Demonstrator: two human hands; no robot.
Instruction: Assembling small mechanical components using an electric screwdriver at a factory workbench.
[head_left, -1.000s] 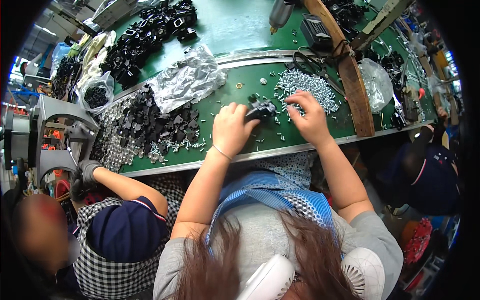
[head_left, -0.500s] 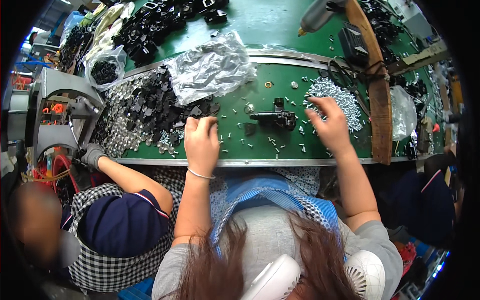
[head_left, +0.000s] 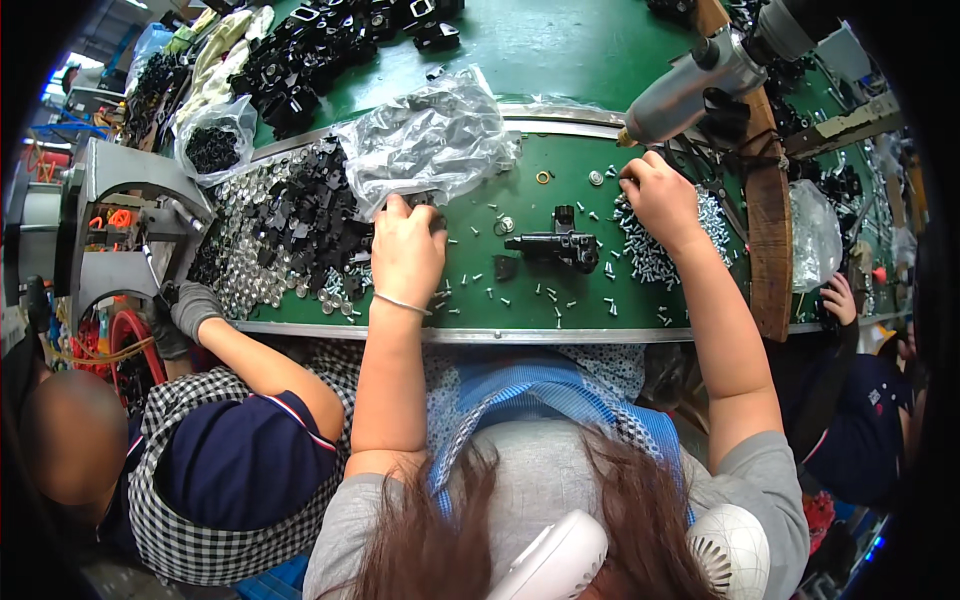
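My left hand (head_left: 408, 252) is at the right edge of a heap of flat black parts (head_left: 325, 205), fingers curled down; a dark piece shows beside its fingertips. My right hand (head_left: 664, 203) hovers by the far side of a pile of small silver screws (head_left: 650, 250), thumb and fingers drawn together; anything between them is too small to make out. Between my hands lies a black mechanical part (head_left: 558, 244) with a long arm and an upright tab. A grey power screwdriver (head_left: 675, 100) hangs tip-down just beyond my right hand.
Loose screws dot the green tabletop. A crumpled clear plastic bag (head_left: 425, 140) lies beyond my left hand, and clear round pieces (head_left: 255, 245) are heaped at left. A wooden board (head_left: 768, 235) edges the right side. A co-worker's gloved hand (head_left: 195, 310) is at left.
My left hand has moved slightly away from me, to the black parts. My right hand has risen past the screws and its fingers have closed up. The power screwdriver has come down nearer.
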